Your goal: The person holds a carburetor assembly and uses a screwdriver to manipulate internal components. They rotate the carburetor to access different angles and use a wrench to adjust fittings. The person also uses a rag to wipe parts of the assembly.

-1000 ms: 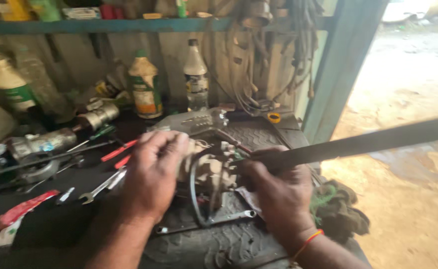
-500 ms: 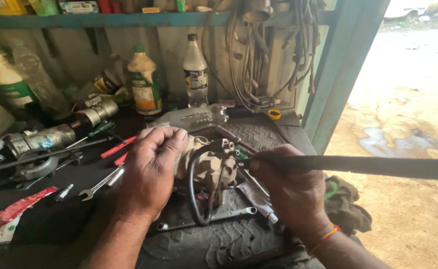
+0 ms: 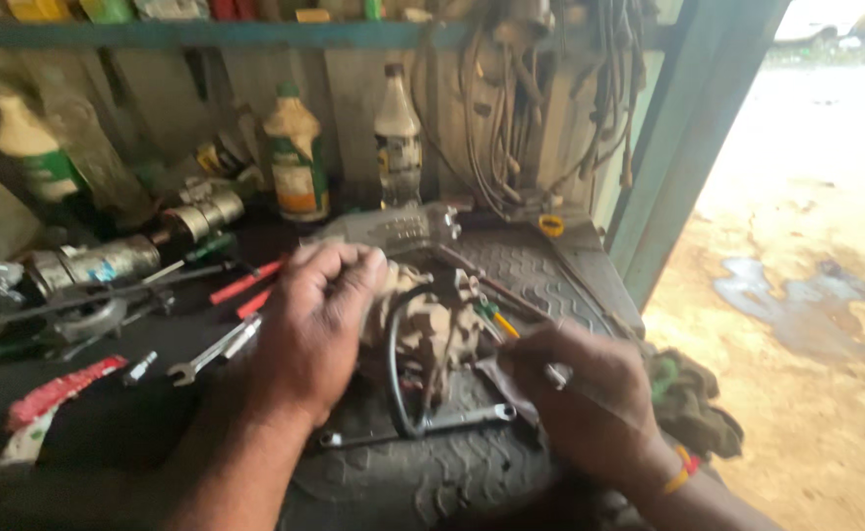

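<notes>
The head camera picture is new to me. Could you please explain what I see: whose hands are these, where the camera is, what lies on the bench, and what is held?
The camera sits on the person's head and looks down, so both hands are that person's own. The left hand grips a dirty metal part with a black hose, resting on an old tyre. The right hand holds a thin tool with its tip at the part; I cannot tell which kind. A spanner lies on the tyre, and another wrench and red-handled tools on the dark bench. Bottles stand behind.
</notes>
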